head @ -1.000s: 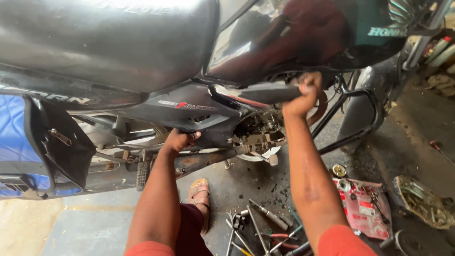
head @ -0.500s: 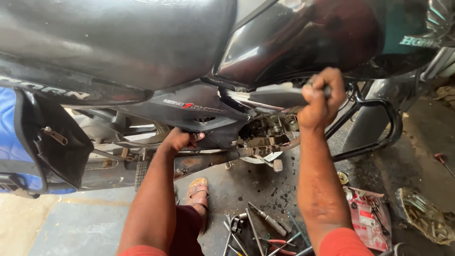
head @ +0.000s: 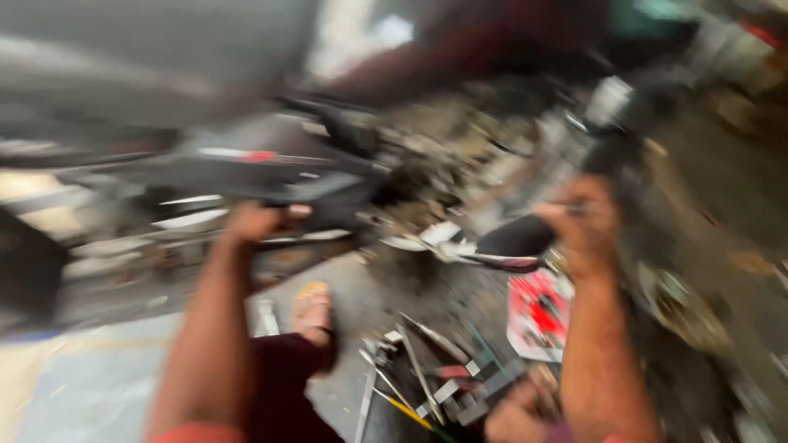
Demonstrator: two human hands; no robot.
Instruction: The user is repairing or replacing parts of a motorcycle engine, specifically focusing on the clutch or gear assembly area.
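Note:
The view is heavily blurred by motion. A motorcycle (head: 164,74) stands on its side of the floor, its black side panel (head: 271,176) in the middle. My left hand (head: 258,221) is curled on the lower edge of that panel. Lower and to the right, my right hand (head: 587,226) is closed on a dark elongated part with a red stripe (head: 513,244), held out away from the exposed engine area (head: 443,164).
Several loose tools (head: 427,377) lie on the grey floor below the bike. A red and white packet (head: 538,313) lies beside them. My sandalled foot (head: 312,312) rests under the left arm. Metal parts (head: 685,308) sit at the right.
My right hand has come down from beside the tank to lower right, now with a dark part in it. The camera swung sharply. My left hand stays at the panel's edge.

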